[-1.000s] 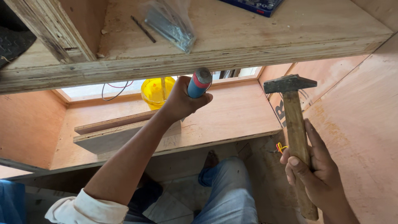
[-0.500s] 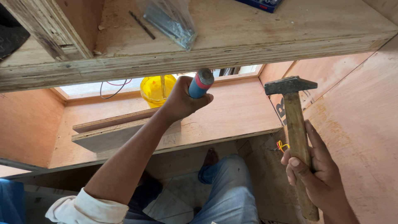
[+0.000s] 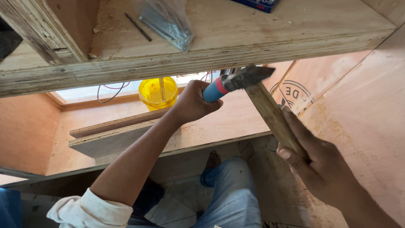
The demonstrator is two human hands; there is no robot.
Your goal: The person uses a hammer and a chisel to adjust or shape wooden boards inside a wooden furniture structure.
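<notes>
My left hand (image 3: 193, 102) grips a tool with a blue and red handle (image 3: 214, 89), held up under the front edge of a plywood shelf (image 3: 236, 52). My right hand (image 3: 314, 158) grips the wooden handle of a hammer (image 3: 272, 114). The hammer's dark metal head (image 3: 247, 78) is blurred and touches the end of the blue-handled tool. The tool's working end is hidden behind my left hand.
On the shelf lie a clear plastic bag of screws (image 3: 166, 21), a drill bit (image 3: 138, 27) and a blue box (image 3: 255, 4). Below sit a yellow container (image 3: 158, 93), stacked plywood strips (image 3: 112, 135) and wires (image 3: 112, 90). A plywood wall (image 3: 363, 118) stands right.
The hammer has swung left from upright at the right side, and its head now meets the end of the blue-handled tool. My left hand stays in place.
</notes>
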